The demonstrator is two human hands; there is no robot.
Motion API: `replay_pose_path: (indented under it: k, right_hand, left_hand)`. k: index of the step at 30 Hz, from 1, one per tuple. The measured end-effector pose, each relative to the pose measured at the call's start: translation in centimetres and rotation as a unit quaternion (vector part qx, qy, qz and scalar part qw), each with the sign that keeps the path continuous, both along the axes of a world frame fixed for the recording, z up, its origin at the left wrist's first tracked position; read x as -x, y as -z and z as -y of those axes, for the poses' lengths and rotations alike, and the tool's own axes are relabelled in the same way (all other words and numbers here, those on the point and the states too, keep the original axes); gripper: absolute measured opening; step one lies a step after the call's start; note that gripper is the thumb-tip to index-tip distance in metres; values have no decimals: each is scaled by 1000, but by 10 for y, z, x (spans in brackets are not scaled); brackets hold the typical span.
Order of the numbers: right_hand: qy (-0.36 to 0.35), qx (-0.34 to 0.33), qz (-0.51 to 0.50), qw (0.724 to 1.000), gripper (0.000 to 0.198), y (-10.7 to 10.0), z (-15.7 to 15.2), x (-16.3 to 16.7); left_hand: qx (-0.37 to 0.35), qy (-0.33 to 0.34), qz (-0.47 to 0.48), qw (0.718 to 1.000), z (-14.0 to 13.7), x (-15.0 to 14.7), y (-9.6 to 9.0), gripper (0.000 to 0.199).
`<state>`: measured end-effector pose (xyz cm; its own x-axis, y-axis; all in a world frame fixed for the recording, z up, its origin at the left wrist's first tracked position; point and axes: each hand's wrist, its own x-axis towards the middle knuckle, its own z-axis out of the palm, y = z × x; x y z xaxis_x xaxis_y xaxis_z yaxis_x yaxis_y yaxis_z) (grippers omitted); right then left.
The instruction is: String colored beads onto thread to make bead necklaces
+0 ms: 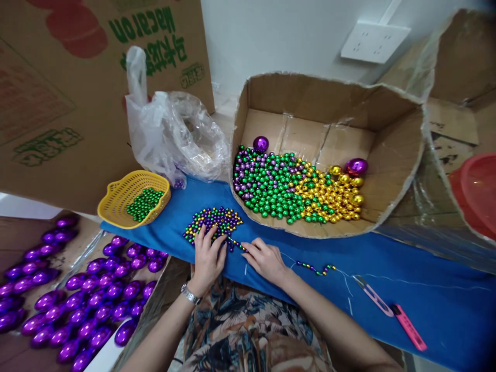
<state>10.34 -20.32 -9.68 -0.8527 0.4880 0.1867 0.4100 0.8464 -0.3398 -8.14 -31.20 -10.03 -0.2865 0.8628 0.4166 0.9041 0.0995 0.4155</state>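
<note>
1. At the far left, a yellow woven-look plastic basket (112, 205) is seen with small green beads (145, 204) inside; if it were knocked by the left forearm, green beads could be spilled.
2. Now the loose pile of small shiny purple, green and gold beads (213, 219) on the blue cloth (445, 305): the left hand (209, 250) is laid at its near edge, fingers bent and slightly spread; whether a bead is pinched there cannot be told. With a careless sweep, beads could be rolled off the near edge.
3. Just right of that, the short row of small coloured beads (242, 247) is pinched between thumb and fingers of the right hand (265, 261). Should that pinch be loosened, beads could be slid off the tip, or the colour order could be muddled.
4. Further right, the thin pale thread (375, 277) is passed close by the metal tip of the pink-handled snips (374, 297); if pulled, it could be snagged or nicked there.
5. And the direction: the row is sloped, its long axis run from upper left, by the left fingertips, down to the right hand; its free end is pointed at the pile.
6. Rightward, the wavy beaded strand (315, 269) is laid roughly left to right.
</note>
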Motion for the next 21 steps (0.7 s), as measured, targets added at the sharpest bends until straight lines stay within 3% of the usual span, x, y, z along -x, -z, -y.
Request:
replay_pose_path:
  k: [21]
  right_hand:
    - [-22,-13,76,997,33,-5,-5,-4]
  left_hand:
    - [5,6,-11,1000,-1,-2,-3,24]
